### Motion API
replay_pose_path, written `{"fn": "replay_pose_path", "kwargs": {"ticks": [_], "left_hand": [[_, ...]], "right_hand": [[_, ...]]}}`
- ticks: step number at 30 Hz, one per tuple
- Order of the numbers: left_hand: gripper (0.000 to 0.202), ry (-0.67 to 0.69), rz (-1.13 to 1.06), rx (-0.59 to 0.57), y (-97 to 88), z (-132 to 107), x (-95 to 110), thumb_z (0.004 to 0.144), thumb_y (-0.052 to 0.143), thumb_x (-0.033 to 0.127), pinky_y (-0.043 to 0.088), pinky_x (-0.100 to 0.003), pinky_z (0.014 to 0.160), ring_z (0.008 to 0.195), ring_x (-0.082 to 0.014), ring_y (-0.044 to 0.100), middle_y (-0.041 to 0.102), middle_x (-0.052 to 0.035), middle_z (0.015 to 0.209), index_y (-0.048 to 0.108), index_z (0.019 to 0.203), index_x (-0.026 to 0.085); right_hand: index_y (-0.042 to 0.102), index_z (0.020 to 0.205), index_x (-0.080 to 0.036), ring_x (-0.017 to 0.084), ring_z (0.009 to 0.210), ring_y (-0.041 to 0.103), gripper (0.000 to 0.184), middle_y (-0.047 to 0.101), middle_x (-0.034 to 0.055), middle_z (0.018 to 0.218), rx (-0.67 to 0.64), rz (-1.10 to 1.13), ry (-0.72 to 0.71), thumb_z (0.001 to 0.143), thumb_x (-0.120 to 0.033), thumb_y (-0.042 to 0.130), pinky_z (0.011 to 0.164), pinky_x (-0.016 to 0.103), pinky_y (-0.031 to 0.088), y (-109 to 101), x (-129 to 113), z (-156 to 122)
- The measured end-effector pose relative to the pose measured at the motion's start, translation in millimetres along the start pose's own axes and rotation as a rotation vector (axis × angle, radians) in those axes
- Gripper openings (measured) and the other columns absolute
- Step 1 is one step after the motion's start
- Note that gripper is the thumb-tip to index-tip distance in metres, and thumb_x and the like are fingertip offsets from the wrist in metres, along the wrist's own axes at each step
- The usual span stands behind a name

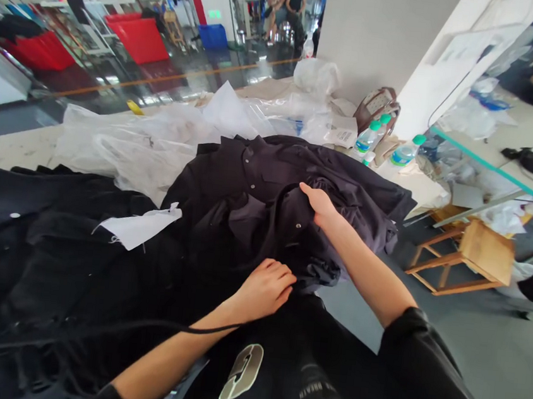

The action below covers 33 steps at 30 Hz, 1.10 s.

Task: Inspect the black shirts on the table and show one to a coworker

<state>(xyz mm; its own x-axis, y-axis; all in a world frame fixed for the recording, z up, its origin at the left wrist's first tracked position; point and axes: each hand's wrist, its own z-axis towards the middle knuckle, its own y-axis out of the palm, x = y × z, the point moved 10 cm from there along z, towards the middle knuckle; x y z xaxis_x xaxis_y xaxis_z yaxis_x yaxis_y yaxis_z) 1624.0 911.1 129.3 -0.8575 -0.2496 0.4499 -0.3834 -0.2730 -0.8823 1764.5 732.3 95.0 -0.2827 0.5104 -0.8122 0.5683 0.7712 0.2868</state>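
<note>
A dark garment with snap buttons [268, 187] lies bunched on the table in front of me. My left hand [264, 288] is closed on a fold of its near edge, fingers curled into the cloth. Further out, my right hand [319, 205] pinches a gathered part of the same garment. To the left, a pile of more black garments [27, 250] carries a white paper tag [140, 227]. A thin black cord [139, 326] runs across my left forearm.
Crumpled clear plastic bags [159, 137] cover the far side of the table. Water bottles with green caps [368, 137] and a bag stand at the back right. A wooden stool [474, 256] lies tipped on the floor to the right. People sit far off.
</note>
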Motion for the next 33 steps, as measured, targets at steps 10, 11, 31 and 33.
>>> {"fn": "replay_pose_path", "kwargs": {"ticks": [10, 11, 31, 33], "left_hand": [[0.020, -0.355, -0.108, -0.075, 59.7, 30.7, -64.6, 0.093, 0.053, 0.018, 0.048, -0.046, 0.101, 0.110, -0.0300, 0.064, 0.070, -0.0131, 0.110, 0.068, 0.106, 0.016], [0.019, -0.375, -0.262, -0.043, 48.8, 29.2, -66.3, 0.094, 0.050, 0.017, 0.049, -0.042, 0.099, 0.105, -0.0266, 0.066, 0.072, -0.0096, 0.104, 0.068, 0.100, 0.018], [0.019, -0.713, 0.089, 0.682, -108.6, -7.8, -135.8, 0.087, 0.051, 0.013, 0.048, -0.042, 0.099, 0.107, -0.0257, 0.059, 0.063, -0.0103, 0.107, 0.061, 0.102, 0.020], [0.019, -0.617, 0.227, 0.663, -100.6, -2.1, -96.0, 0.090, 0.053, 0.018, 0.048, -0.043, 0.100, 0.110, -0.0269, 0.058, 0.062, -0.0113, 0.109, 0.060, 0.108, 0.020]], "right_hand": [[0.057, 0.079, -0.017, 0.015, 0.058, 0.061, 0.019, 0.064, 0.0000, 0.062, 0.092, 0.141, -0.053, 0.097, -0.020, 0.055, 0.067, 0.030, 0.059, -25.4, -20.2, 36.0], [0.057, 0.079, -0.017, 0.015, 0.059, 0.062, 0.019, 0.065, 0.0005, 0.063, 0.076, 0.106, -0.066, 0.097, -0.020, 0.053, 0.068, 0.030, 0.059, -26.0, -22.7, 37.8], [0.068, 0.110, -0.021, 0.031, 0.113, 0.055, 0.022, 0.063, 0.0125, 0.124, -0.052, -1.268, -1.296, 0.095, -0.018, 0.053, 0.095, 0.050, 0.044, 7.3, -12.7, -127.7], [0.065, 0.116, -0.020, 0.029, 0.108, 0.058, 0.024, 0.065, 0.0116, 0.118, -0.238, -1.290, -1.253, 0.096, -0.020, 0.052, 0.093, 0.045, 0.046, 15.2, 9.7, -124.9]]}}
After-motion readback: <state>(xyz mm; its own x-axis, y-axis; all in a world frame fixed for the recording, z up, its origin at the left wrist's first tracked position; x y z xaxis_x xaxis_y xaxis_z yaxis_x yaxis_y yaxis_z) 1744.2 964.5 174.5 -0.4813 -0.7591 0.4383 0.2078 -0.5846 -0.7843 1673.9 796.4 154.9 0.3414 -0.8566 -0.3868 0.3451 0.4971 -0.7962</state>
